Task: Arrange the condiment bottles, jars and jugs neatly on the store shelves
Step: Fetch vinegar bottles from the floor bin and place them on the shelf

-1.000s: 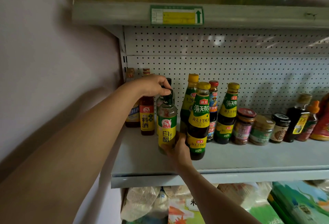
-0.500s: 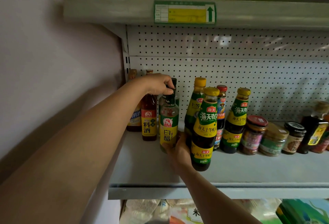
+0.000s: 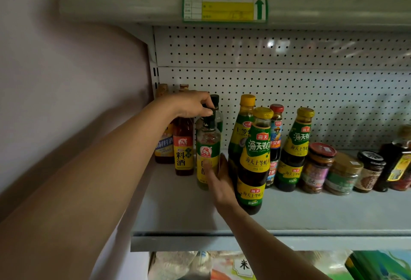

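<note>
left hand pinches vinegar bottle cap | right hand fingers straight, against its label | upright on shelf

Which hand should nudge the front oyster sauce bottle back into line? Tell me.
Right. The right hand already lies low on the shelf against the front oyster sauce bottle, while the left hand pinches the white vinegar bottle by its cap.

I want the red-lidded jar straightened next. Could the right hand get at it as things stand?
Probably not directly: the right hand lies by the white vinegar bottle, and oyster sauce bottles stand between it and the red-lidded jar; it would have to go around their front.
</note>
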Available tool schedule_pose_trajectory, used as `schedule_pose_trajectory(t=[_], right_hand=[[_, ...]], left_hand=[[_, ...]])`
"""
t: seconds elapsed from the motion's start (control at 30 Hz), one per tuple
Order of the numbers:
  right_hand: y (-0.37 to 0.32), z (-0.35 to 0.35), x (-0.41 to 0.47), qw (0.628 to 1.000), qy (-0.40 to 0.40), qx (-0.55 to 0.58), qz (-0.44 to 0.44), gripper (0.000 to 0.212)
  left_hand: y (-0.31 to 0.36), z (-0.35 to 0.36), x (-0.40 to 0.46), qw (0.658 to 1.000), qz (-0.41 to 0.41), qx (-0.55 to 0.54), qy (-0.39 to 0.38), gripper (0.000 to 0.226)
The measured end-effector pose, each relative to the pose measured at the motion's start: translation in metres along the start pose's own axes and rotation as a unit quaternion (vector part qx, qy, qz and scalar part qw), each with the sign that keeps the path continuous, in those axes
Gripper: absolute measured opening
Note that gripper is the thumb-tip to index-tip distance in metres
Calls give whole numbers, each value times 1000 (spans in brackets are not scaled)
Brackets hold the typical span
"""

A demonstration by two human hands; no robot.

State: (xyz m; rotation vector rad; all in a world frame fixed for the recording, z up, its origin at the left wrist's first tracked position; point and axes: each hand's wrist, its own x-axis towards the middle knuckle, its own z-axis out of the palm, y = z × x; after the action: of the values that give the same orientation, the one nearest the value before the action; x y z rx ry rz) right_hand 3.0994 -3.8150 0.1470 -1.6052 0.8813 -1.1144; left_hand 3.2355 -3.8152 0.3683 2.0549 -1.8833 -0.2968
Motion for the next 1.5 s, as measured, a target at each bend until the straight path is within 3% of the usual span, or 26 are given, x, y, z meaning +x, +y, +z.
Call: schedule_pose_trajectory(t=[0.2, 0.43, 0.53, 0.77, 0.93, 1.1, 1.5], right_hand=[[-22, 8, 25, 990, 28, 139, 20, 80], [-33, 16, 44, 965, 53, 251, 48, 83], [-32, 16, 49, 965, 71, 244, 59, 99], [-25, 17, 57, 974, 37, 221, 29, 92], [-30, 17, 58, 966, 75, 247, 15, 57], [-32, 16, 60, 961, 20, 274, 26, 72], [-27, 21, 69, 961, 51, 272, 13, 77]], left_hand=[[-14, 19, -4, 993, 6, -112, 19, 17], [-23, 47, -15, 959, 39, -270, 73, 19], [-21, 52, -16, 948, 48, -300, 92, 20], [-17, 49, -19, 947, 32, -302, 104, 21], [-17, 48, -19, 947, 29, -302, 103, 21], [-18, 47, -18, 946, 30, -310, 94, 23], [-27, 46, -12, 947, 38, -308, 81, 20]])
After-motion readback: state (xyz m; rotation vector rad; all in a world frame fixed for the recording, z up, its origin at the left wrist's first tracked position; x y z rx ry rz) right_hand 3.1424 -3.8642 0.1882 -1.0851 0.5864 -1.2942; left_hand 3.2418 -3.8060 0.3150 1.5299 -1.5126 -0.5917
